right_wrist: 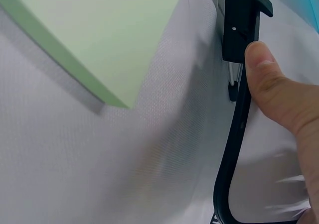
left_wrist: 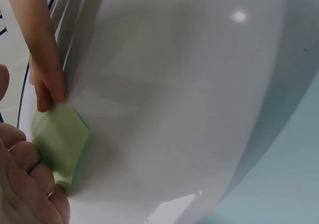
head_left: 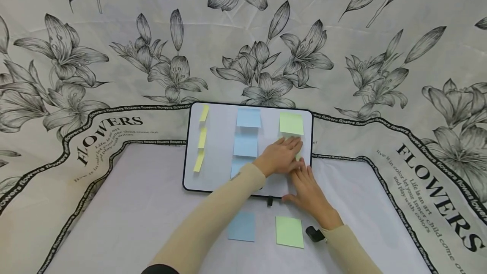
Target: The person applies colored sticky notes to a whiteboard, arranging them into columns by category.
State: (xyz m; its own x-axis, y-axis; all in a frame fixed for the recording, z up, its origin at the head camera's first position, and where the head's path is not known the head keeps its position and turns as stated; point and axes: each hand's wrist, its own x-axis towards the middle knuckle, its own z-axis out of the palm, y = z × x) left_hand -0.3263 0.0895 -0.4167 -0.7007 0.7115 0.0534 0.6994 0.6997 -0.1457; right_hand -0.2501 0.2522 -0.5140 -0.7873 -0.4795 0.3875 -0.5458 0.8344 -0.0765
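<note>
A white board point(head_left: 272, 185) with a black frame stands tilted on the table. My left hand point(head_left: 279, 157) reaches across it and presses a green sticky note point(left_wrist: 62, 139) in the right column with extended fingers. Most of that note is hidden by the hand in the head view. Just below, my right hand point(head_left: 310, 191) lies with straight fingers on the board, fingertips at the same note's edge. Its thumb point(right_wrist: 266, 72) rests along the black frame, beside a black clip point(right_wrist: 241, 22). Another green note point(head_left: 291, 124) is stuck above my left hand.
Yellow strips point(head_left: 202, 138) line the board's left side, and blue notes point(head_left: 245, 145) its middle, partly behind my left sleeve. In front of the board lie a blue pad point(head_left: 243, 227) and a green pad point(head_left: 289, 231). A floral cloth point(head_left: 243, 67) hangs behind.
</note>
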